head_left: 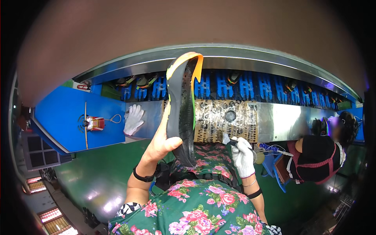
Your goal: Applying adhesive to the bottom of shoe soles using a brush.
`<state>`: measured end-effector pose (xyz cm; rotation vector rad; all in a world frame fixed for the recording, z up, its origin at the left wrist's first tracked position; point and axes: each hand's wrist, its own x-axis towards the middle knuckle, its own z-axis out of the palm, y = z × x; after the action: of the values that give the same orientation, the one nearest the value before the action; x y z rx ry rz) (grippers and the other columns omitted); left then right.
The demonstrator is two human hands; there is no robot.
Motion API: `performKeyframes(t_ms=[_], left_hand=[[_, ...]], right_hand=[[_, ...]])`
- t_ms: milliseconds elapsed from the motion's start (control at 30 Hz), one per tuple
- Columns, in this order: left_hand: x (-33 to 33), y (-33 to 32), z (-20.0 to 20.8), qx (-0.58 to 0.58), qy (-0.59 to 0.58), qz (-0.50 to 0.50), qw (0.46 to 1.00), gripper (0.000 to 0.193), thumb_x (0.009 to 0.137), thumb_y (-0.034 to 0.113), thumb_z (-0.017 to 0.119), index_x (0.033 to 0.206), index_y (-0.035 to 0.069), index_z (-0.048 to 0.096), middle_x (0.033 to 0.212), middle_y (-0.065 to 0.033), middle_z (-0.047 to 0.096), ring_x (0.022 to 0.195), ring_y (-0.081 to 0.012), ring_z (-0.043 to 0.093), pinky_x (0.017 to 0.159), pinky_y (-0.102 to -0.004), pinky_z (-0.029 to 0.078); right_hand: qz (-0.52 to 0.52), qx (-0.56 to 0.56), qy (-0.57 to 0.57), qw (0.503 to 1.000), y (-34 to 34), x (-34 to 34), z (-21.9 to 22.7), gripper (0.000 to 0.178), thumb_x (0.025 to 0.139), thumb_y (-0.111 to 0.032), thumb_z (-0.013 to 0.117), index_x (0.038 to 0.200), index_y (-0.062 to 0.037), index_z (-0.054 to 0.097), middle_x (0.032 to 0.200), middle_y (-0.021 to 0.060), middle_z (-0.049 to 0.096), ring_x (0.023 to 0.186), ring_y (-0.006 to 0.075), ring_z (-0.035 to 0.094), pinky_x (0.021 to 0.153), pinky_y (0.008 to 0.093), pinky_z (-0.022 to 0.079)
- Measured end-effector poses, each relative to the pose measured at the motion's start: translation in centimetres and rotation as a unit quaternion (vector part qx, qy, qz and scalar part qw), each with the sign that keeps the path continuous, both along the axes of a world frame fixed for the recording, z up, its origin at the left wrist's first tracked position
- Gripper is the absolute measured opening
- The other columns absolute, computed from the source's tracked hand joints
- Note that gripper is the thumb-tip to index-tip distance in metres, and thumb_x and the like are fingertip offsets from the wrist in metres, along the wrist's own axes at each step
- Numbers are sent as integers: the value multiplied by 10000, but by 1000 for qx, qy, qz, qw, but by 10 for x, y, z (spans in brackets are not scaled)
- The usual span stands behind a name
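A shoe sole, dark grey and black with an orange end and yellow-green edging, stands lengthwise in front of me. My bare left hand grips it by its left side, the thumb near the lower end and the other fingers mostly hidden behind it. On my right hand is a white knit glove. Its fingers are closed around the dark handle of a small brush with a pale, whitish tip. The brush is apart from the sole, over the near edge of the bench.
Brown printed tape covers part of the metal bench, around a round dark pot. Behind runs a line of blue racks carrying several soles. A white glove lies at left beside a blue tabletop. A co-worker sits at right.
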<state>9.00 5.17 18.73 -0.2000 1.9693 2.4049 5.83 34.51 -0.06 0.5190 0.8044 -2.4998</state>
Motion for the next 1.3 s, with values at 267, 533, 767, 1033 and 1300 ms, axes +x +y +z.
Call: performKeyframes(t_ms=[267, 533, 767, 1033, 1300], left_hand=[[-73, -121, 4, 396, 112, -66, 909, 949, 918, 681, 531, 1500, -45, 342, 1395, -323, 440, 1082, -394, 619, 819, -467, 626], [-144, -274, -23, 515, 238, 168, 806, 1067, 969, 764, 260, 1582, -57, -37, 1665, -276, 7, 1539, -448, 46, 1232, -577, 236], [-164, -281, -28, 444, 235, 206, 840, 835, 1068, 558, 248, 1593, -31, -26, 1656, -283, 114, 1535, -431, 158, 1244, -548, 223], [-227, -117, 6, 250, 59, 63, 964, 660, 1041, 352, 526, 1517, -64, 336, 1568, -290, 348, 1463, -399, 354, 1206, -481, 330], [-396, 72, 58, -308, 52, -242, 919, 672, 1004, 384, 613, 1541, 51, 385, 1403, -206, 536, 1150, -228, 604, 996, -326, 512]], right_hand=[[22, 17, 11, 1000, -7, -2, 3, 217, 868, 3, 677, 1072, 74, 657, 1071, 202, 693, 803, 195, 631, 648, 237, 517], [65, 36, 42, 996, -20, -3, -5, 242, 865, 8, 678, 1092, 92, 673, 1081, 222, 716, 784, 190, 662, 660, 247, 531], [56, 18, 6, 998, -15, -1, -8, 241, 871, 21, 663, 1101, 93, 663, 1071, 216, 711, 774, 190, 649, 657, 252, 526], [18, 11, 15, 1000, -2, 2, -17, 260, 865, -17, 711, 1108, 75, 706, 1011, 144, 742, 757, 144, 653, 676, 236, 523], [-101, 67, 31, 992, 1, 19, -30, 227, 871, -12, 713, 1088, 52, 725, 1017, 131, 757, 776, 139, 672, 664, 238, 513]])
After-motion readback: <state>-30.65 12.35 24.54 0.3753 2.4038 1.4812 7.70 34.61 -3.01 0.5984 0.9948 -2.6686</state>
